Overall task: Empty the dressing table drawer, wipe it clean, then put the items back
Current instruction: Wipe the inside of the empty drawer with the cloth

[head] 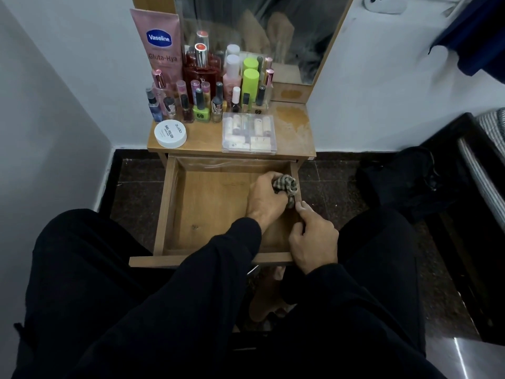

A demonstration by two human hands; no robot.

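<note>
The wooden drawer of the dressing table is pulled out towards me, and nothing lies on its bare bottom. My left hand grips a bunched checked cloth against the drawer's right inner wall, near the back. My right hand curls its fingers over the top of that right wall near the front corner. On the table top stand several nail polish and perfume bottles, a pink Vaseline tube, a white round tub and a clear plastic case of small cosmetics.
A mirror rises behind the bottles. White walls close in on the left and behind. A black bag lies on the dark floor to the right, beside a bed edge. My dark-clothed knees flank the drawer front.
</note>
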